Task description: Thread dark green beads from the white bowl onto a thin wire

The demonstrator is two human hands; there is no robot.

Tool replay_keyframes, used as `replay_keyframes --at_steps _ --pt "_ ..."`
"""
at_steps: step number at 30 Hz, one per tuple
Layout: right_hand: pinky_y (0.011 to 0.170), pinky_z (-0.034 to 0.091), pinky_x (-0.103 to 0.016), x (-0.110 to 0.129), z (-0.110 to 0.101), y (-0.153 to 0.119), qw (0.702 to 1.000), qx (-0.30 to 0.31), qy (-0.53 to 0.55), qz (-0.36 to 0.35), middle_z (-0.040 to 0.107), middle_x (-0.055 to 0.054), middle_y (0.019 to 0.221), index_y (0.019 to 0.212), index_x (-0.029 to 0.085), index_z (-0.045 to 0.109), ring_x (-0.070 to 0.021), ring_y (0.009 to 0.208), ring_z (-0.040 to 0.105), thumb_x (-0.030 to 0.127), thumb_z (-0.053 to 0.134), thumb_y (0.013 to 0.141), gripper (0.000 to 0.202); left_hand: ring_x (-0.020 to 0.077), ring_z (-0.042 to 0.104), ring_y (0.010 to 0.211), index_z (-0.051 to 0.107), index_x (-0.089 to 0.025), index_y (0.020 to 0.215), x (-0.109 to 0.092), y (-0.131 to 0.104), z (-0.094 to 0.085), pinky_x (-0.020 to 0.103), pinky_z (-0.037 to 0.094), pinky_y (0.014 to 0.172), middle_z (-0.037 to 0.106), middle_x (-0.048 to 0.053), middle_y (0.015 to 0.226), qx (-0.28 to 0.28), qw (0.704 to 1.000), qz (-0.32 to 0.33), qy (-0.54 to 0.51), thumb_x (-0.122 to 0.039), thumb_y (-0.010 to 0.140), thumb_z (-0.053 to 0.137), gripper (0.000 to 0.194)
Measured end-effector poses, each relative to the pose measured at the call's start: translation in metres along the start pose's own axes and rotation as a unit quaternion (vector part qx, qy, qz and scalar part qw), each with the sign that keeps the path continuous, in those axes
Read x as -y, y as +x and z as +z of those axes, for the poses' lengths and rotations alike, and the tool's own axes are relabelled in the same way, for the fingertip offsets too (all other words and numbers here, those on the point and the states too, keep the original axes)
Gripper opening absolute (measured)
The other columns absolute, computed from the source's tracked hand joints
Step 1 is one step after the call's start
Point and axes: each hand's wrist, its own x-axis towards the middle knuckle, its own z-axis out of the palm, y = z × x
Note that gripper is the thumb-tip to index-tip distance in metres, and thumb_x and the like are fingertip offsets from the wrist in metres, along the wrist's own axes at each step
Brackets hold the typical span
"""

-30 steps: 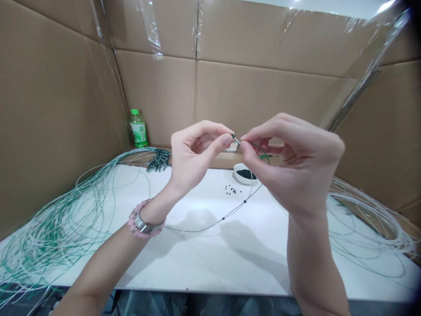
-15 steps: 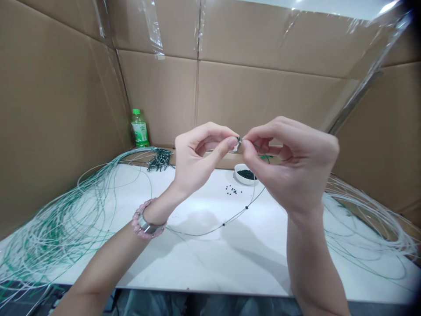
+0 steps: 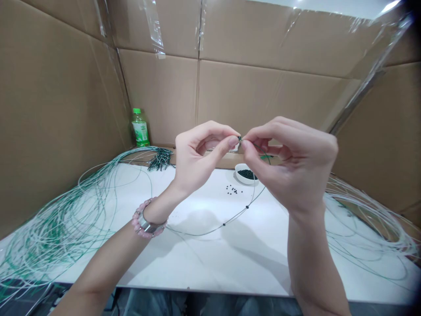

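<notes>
Over the white table [image 3: 204, 267], the left hand [image 3: 199, 156] pinches a tiny dark bead [image 3: 240, 138] — the right hand [image 3: 292, 153], just beside it, gripping thin cord [image 3: 235, 216] — and behind, a green-capped bottle [image 3: 137, 117] bears an illegible label [image 3: 140, 131].

The white table [image 3: 204, 272] offers passage between the forearms [image 3: 309, 259], short of the beaded cord [image 3: 247, 207], with tangles [image 3: 55, 237] either side.

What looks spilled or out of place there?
Some black beads lie loose on the table just in front of the bowl, as if spilled, though perhaps set out deliberately. At left, tangled green and white cords trail past the near edge.
</notes>
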Motion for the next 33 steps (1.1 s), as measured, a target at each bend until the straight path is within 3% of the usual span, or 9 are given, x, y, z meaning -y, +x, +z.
replay_keyframes --at_steps 14,21,25,33 --pt "0.052 0.042 -0.024 -0.001 -0.002 0.001 1.0 0.019 0.01 0.01 0.051 0.001 0.063 0.069 0.018 0.06 -0.0098 0.058 0.045 0.01 0.062 0.077 0.012 0.0079 0.064 0.065 0.069 -0.019 0.079 0.001 0.0 0.001 0.017 0.055 0.059 0.067 -0.001 0.073 0.008 1.0 0.017 -0.016 -0.022 0.082 0.066 0.005" --pt "0.052 0.049 -0.021 0.001 -0.002 0.0 0.999 0.016 0.027 0.014 0.055 0.002 0.064 0.071 0.018 0.06 -0.0086 0.059 0.049 0.011 0.063 0.079 0.011 0.0083 0.064 0.067 0.068 -0.019 0.079 -0.001 -0.001 0.001 0.019 0.056 0.061 0.067 -0.001 0.075 0.005 1.0 0.017 -0.006 -0.024 0.083 0.066 0.006" --pt "0.056 0.054 -0.022 0.002 -0.003 -0.001 0.997 0.02 0.057 0.052 0.062 0.002 0.067 0.073 0.019 0.063 -0.0098 0.064 0.057 0.015 0.066 0.081 0.01 0.0076 0.064 0.066 0.068 -0.018 0.079 0.0 -0.002 0.002 0.018 0.057 0.061 0.068 -0.002 0.075 -0.01 1.0 0.024 -0.015 -0.018 0.083 0.065 0.004" --pt "0.058 0.052 -0.028 -0.009 0.004 -0.003 0.993 -0.01 0.081 0.089 0.065 0.002 0.073 0.075 0.026 0.069 -0.0134 0.067 0.059 0.025 0.07 0.08 0.006 0.0092 0.066 0.068 0.069 -0.018 0.08 0.001 -0.001 0.001 0.02 0.058 0.062 0.069 -0.001 0.076 -0.007 1.0 0.027 0.012 -0.018 0.083 0.065 0.005"
